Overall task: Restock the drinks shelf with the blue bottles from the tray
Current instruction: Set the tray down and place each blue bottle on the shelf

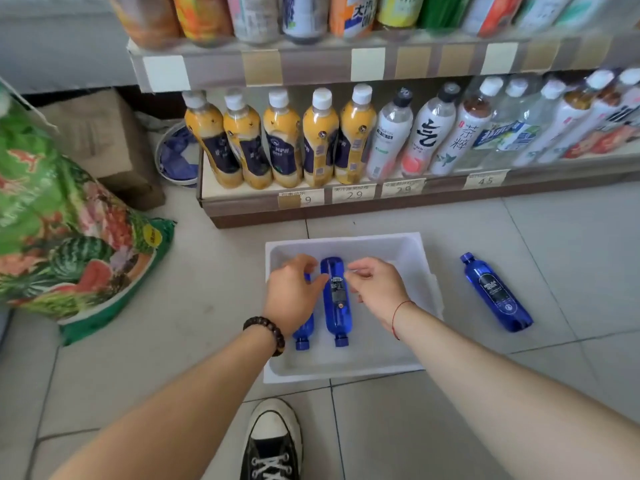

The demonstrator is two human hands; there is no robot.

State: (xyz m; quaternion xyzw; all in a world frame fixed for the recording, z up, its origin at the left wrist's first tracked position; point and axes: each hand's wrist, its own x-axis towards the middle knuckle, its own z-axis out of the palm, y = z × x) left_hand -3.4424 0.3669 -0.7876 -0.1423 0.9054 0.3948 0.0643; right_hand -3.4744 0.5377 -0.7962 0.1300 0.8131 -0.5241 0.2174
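bright, even daylight fills the scene, with only soft, faint shadows under the forearms. the white tray (408,251) is nearly blown out, its inner walls hard to read. wide-angle distortion bows the shelf (311,65) and the floor tiles (554,237) (strongest at the edges). upper bottles (256,15) and the right end blur; the centre stays sharp.

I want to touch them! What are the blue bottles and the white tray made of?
Blue bottles: probably clear tinted plastic, glossy; light shines through, and they have plastic-looking screw caps. Glass can't be ruled out.
White tray: looks like foam, matte, with thick, soft-edged walls.
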